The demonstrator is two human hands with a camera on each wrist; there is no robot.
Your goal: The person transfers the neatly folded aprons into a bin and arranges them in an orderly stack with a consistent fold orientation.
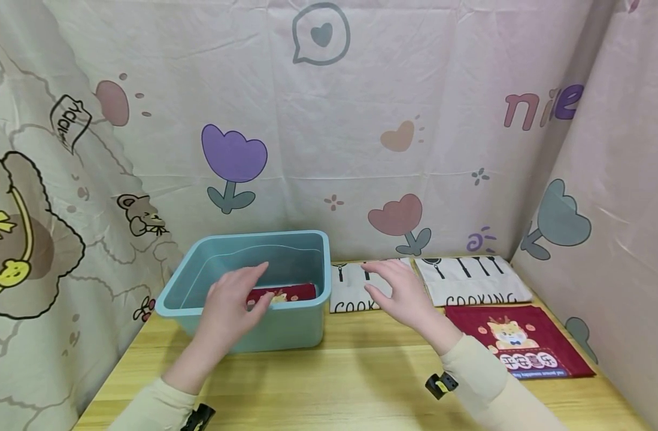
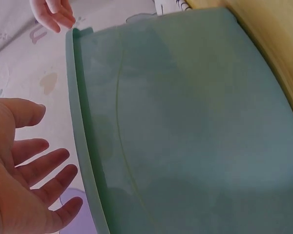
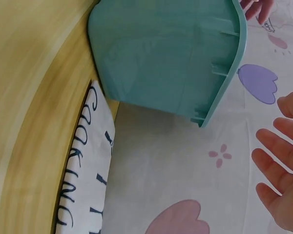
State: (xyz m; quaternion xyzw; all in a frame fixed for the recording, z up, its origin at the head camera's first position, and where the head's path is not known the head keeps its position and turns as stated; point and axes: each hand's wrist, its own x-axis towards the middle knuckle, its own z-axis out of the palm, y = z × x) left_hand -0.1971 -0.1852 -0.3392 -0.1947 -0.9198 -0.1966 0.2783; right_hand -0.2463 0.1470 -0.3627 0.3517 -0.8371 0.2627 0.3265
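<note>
1. So, I log the blue-green tub (image 1: 269,329) on the wooden table (image 1: 329,389), left of centre, a red cloth (image 1: 299,293) lying inside it.
2. Left hand (image 1: 232,302): I have it above the tub's near rim, fingers spread wide, thumb well apart from them.
3. Right hand (image 1: 401,293): raised to the right of the tub, thumb and fingers likewise wide.
4. Beside the tub, a first white cloth (image 1: 350,293) printed COOKING, partly hidden from me by that hand; a second white cloth (image 1: 469,281) to its right.
5. Nearer side of the latter: another red cloth (image 1: 528,332), flat, with an animal print.
6. Behind everything, a pale curtain (image 1: 307,108) patterned with flowers.
</note>
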